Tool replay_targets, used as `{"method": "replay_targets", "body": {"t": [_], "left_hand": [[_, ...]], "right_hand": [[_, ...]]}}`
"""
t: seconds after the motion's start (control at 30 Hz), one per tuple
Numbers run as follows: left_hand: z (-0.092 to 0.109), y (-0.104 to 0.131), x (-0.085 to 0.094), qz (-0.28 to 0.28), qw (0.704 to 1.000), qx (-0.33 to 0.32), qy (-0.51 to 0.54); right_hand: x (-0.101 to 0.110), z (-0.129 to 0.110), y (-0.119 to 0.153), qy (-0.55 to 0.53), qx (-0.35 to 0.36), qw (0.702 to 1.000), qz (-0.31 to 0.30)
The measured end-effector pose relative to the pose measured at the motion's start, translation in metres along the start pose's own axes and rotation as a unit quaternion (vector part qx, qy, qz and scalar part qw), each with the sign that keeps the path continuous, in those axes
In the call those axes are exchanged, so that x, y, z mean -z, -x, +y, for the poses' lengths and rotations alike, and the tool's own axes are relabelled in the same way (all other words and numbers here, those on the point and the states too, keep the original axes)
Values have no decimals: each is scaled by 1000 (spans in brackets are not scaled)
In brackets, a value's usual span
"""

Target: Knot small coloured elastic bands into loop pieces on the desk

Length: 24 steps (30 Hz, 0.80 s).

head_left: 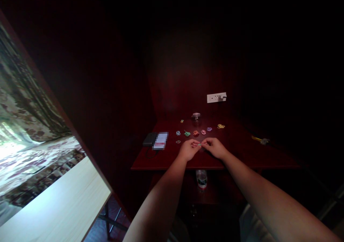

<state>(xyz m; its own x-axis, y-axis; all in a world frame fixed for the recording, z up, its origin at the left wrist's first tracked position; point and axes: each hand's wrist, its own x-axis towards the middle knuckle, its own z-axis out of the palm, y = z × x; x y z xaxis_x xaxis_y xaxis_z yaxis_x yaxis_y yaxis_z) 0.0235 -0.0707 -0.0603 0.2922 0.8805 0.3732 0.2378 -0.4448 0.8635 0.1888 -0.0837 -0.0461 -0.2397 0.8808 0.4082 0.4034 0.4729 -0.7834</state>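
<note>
Over the front part of the dark red desk (166, 161), my left hand (189, 149) and my right hand (214, 147) meet fingertip to fingertip. Both pinch a small, pale greenish piece (199, 145) between them, too tiny to make out fully. Just beyond my hands lies a row of small coiled bands: blue (178, 133), green (187, 133), red-orange (196, 133), pink (203, 132) and purple (209, 129). A yellow bundle (220, 126) rests farther right. Left of my left hand is a thin ring (178, 142).
A lidded clear jar (196, 117) stands at the back, near a small yellow-green band (182, 121). A black case (149, 139) and a blurred white item (160, 141) lie left. Yellow-handled keys or a tool (260, 140) lie right. A bottle (201, 179) stands below the desk edge.
</note>
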Motion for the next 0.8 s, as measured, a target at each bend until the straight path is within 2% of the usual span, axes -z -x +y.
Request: {"method": "replay_targets", "body": {"t": [0.2,0.63,0.8], "left_hand": [[-5,-1,2,16,997,-7,-76],[4,2,1,2,998,-4,-68],[7,4,2,6,996,7,-86]], "right_hand": [[0,0,-1,6,-17,1000,6],[0,3,-1,-26,-22,999,-15],[-1,6,-2,-29,-23,999,11]]}}
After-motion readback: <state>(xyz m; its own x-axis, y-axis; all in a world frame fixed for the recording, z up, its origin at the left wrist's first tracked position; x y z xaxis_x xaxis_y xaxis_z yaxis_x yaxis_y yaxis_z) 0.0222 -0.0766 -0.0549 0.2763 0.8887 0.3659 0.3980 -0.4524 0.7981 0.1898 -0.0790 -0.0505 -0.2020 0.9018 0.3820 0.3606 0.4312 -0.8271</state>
